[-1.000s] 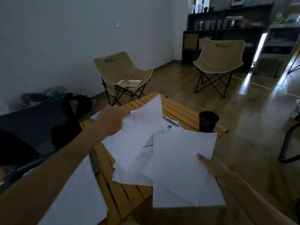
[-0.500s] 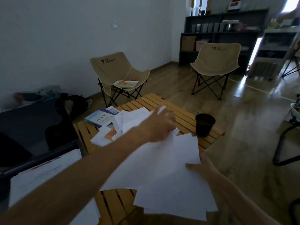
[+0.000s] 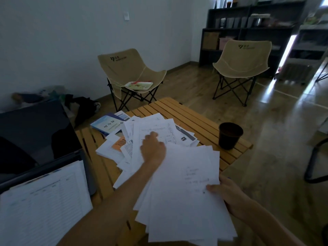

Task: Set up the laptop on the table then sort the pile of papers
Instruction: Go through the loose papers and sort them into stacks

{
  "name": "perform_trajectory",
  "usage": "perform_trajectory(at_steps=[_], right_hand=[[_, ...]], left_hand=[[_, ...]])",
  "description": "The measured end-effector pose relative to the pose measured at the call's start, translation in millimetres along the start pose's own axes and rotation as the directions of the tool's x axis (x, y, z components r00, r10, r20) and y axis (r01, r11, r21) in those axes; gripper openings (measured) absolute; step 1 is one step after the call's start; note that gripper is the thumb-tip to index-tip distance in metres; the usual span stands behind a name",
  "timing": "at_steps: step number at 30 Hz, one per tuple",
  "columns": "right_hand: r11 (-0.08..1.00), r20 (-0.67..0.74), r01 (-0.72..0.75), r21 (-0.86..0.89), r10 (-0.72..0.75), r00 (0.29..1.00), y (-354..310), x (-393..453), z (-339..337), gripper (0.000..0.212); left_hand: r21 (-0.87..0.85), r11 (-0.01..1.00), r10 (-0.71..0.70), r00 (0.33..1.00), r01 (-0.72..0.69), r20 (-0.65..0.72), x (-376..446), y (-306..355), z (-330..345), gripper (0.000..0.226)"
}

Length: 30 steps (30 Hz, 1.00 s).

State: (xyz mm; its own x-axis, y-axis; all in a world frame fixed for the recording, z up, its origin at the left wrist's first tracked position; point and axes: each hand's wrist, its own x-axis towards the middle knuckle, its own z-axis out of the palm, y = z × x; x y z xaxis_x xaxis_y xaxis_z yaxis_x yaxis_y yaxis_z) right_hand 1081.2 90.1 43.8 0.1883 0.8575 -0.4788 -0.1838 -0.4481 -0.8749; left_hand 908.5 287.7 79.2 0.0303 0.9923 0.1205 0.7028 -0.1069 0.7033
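The left hand (image 3: 153,148) reaches forward over the table, its fingers curled down onto a printed form (image 3: 156,128) on top of the scattered pile of papers (image 3: 142,139); whether they pinch the sheet or only press on it cannot be told. The right hand (image 3: 229,194) grips a fanned stack of white sheets (image 3: 182,192) at its right edge, thumb on top, holding it near the body and partly past the table's near edge.

The loose pile lies just ahead of the left hand's fingertips, so that hand is the nearer one; the form's long side runs away from the person. The open laptop (image 3: 35,132) stands at the left, dark screen up, with a lined sheet (image 3: 44,201) over its keyboard.

The table (image 3: 186,114) is made of yellow wooden slats. A blue booklet (image 3: 106,124) lies at the pile's far left and a dark cup (image 3: 230,135) stands well to the right. Beyond are two beige folding chairs (image 3: 131,68), a wood floor and dark shelves (image 3: 248,32).
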Motion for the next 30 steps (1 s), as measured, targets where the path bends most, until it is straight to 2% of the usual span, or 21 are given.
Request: perform_trajectory(at_steps=[2,3,4,5,7,9,10,12,14,15,17,19,21,22,23,25,27,28,30], right_hand=[[0.999,-0.019,0.023,-0.031,-0.024,1.0,-1,0,3,0.037],[0.998,-0.026,0.035,-0.045,-0.037,0.999,-1,0,5,0.037],[0.997,-0.036,0.047,-0.057,-0.049,0.998,-1,-1,6,0.037],[0.996,-0.048,0.06,-0.072,-0.063,0.997,0,0,7,0.036],[0.991,-0.084,0.077,-0.107,-0.086,0.993,-2,1,11,0.035],[0.987,-0.121,0.081,-0.135,-0.097,0.988,-4,2,16,0.035],[0.986,-0.13,0.079,-0.145,-0.098,0.987,-5,3,18,0.035],[0.986,-0.147,0.072,-0.147,-0.094,0.985,-7,6,21,0.037],[0.987,-0.144,0.067,-0.146,-0.088,0.986,-10,7,24,0.038],[0.988,-0.139,0.065,-0.141,-0.085,0.987,-12,6,25,0.038],[0.989,-0.135,0.055,-0.134,-0.073,0.988,-16,3,27,0.038],[0.99,-0.137,0.03,-0.135,-0.049,0.989,-19,2,27,0.04],[0.989,-0.14,0.011,-0.147,-0.032,0.99,-19,0,28,0.043],[0.988,-0.142,0.007,-0.152,-0.029,0.989,-20,-1,28,0.043],[0.989,-0.141,0.013,-0.148,-0.034,0.989,-20,-3,29,0.044],[0.991,-0.142,0.025,-0.129,-0.044,0.989,-24,-6,32,0.041],[0.996,-0.181,0.004,-0.091,-0.021,0.983,-26,-7,34,0.036],[0.998,-0.209,-0.01,-0.069,-0.005,0.978,-24,-7,34,0.03],[1.0,-0.228,-0.018,-0.02,0.013,0.974,-21,-8,34,0.025]], left_hand=[[0.258,0.938,-0.247,0.969,0.232,0.025,31,-41,-21,0.067],[0.319,0.903,-0.326,0.942,0.287,0.075,41,-59,-29,0.083],[0.335,0.901,-0.334,0.934,0.277,0.126,47,-74,-32,0.092],[0.312,0.924,-0.286,0.943,0.223,0.173,46,-81,-35,0.089],[0.182,0.971,-0.195,0.953,0.154,0.232,38,-79,-39,0.068],[0.125,0.975,-0.206,0.954,0.182,0.217,33,-73,-38,0.048],[0.144,0.969,-0.223,0.959,0.199,0.176,32,-70,-36,0.041],[0.245,0.958,-0.172,0.982,0.149,0.075,24,-57,-42,0.034],[0.432,0.902,-0.009,1.0,0.006,0.004,21,-40,-64,0.037],[0.532,0.843,0.099,0.995,-0.077,-0.013,21,-29,-81,0.039],[0.69,0.68,0.352,0.936,-0.248,-0.01,27,-5,-119,0.033],[0.767,0.549,0.574,0.817,-0.332,-0.058,31,18,-155,0.021],[0.773,0.508,0.718,0.682,-0.379,-0.137,33,38,-183,0.016],[0.773,0.491,0.756,0.638,-0.402,-0.148,33,47,-191,0.018],[0.785,0.441,0.787,0.608,-0.435,-0.106,35,55,-193,0.02],[0.808,0.254,0.835,0.543,-0.532,0.095,31,63,-175,0.023],[0.725,0.12,0.849,0.448,-0.679,0.279,17,55,-127,0.022],[0.649,0.117,0.848,0.416,-0.752,0.329,5,48,-97,0.023],[0.487,0.183,0.843,0.391,-0.854,0.369,-21,32,-38,0.023]])
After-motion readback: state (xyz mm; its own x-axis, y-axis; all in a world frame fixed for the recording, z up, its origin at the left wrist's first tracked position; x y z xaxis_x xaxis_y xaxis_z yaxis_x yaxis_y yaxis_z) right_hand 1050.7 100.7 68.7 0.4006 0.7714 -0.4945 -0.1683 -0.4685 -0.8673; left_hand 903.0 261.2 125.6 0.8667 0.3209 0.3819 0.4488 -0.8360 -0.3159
